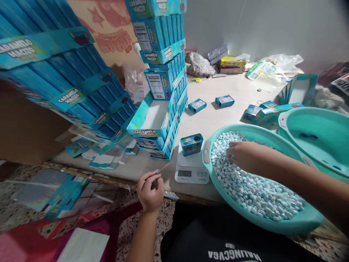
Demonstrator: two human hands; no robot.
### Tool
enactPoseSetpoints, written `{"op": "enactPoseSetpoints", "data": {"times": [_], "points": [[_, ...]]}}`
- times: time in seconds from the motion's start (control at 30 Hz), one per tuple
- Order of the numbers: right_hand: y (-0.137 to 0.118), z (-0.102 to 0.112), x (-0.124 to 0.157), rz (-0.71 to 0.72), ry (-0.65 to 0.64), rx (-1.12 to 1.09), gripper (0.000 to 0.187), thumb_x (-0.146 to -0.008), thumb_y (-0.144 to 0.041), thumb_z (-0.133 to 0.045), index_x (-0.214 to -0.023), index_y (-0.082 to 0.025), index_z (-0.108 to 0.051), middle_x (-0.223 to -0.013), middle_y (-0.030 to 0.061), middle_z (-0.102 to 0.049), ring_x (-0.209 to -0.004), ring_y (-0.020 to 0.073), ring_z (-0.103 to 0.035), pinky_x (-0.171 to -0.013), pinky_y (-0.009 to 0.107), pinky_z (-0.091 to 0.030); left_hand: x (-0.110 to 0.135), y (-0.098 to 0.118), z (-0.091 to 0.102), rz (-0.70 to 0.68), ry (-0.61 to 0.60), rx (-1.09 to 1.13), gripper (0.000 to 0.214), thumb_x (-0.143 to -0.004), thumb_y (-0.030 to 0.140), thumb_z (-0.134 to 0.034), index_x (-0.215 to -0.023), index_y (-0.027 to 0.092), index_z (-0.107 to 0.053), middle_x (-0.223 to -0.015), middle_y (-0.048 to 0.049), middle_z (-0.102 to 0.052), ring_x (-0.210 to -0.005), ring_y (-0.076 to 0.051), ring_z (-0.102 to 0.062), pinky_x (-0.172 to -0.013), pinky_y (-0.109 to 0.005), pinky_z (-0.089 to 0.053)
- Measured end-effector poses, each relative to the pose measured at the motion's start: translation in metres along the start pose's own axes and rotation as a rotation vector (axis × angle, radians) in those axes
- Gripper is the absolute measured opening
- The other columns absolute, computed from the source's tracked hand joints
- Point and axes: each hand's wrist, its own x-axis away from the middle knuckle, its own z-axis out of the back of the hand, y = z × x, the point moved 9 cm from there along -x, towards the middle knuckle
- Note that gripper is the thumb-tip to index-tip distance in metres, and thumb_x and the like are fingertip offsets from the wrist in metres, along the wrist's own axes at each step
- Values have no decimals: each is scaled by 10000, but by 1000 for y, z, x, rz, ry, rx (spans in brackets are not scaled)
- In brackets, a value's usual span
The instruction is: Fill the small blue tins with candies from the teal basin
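My right hand dips into white and pale-blue candies in a turquoise tub, its fingers bunched together around some of them. Over the table's front edge is my left hand, thumb and fingers curled into a pinch. A thin pale sliver shows at those fingertips; what it is stays unclear. Between the hands sits a white kitchen scale with a lit display. On the scale stands a small blue candy box, a dark round opening in its top.
Tall stacks of blue display cartons rise at the left, beside an open tray. Small blue boxes lie farther back. A second turquoise tub stands at the right. Plastic bags and papers line the wall.
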Motion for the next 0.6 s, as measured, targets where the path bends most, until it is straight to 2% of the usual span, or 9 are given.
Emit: {"op": "enactPoseSetpoints", "data": {"times": [0.1, 0.2, 0.3, 0.43, 0.5, 0.6], "points": [[-1, -8, -3, -34, -147, 52, 185, -857, -121, -519, -750, -160, -664, -799, 123, -667, -654, 207, -593, -608, 331, -403, 0, 0, 0, -1, -3, 2, 145, -761, 32, -661, -822, 162, -685, -903, -72, -663, -834, -165, -659, -801, -322, -561], [3, -7, -7, -128, -214, 72, 194, -814, -115, -562, -638, -176, -618, -727, 107, -662, -603, 191, -565, -583, 325, -371, 0, 0, -1, 0, -9, 4, 140, -767, 38, -655, -816, 165, -684, -889, -67, -662, -817, -160, -659, -777, -311, -561], [2, -6, -10, -169, -234, 80, 228, -744, -86, -601, -549, -191, -549, -595, 71, -591, -513, 165, -492, -545, 319, -325, 0, 0, -1, 1, -10, 3, 135, -771, 45, -654, -814, 168, -685, -878, -64, -663, -808, -158, -660, -772, -305, -561], [-2, -4, -14, -157, -214, 85, 189, -659, -57, -653, -559, -191, -565, -543, 33, -528, -466, 140, -431, -546, 318, -307, 0, -1, -1, -6, -12, 6, 140, -767, 37, -656, -817, 165, -681, -861, -64, -665, -802, -157, -658, -774, -298, -558], [-3, 3, -17, -147, -202, 89, 221, -642, -39, -663, -531, -187, -542, -519, 16, -493, -451, 121, -392, -542, 315, -287, 1, 0, -1, -11, -19, 11, 143, -769, 35, -653, -820, 166, -679, -848, -60, -664, -793, -152, -658, -763, -287, -555], [-2, 22, -26, -136, -175, 103, 255, -696, -69, -624, -501, -183, -505, -498, 10, -469, -458, 113, -352, -530, 317, -248, 2, 0, -2, -20, -34, 15, 144, -773, 39, -653, -823, 171, -681, -844, -57, -667, -787, -149, -662, -747, -272, -553]]}}
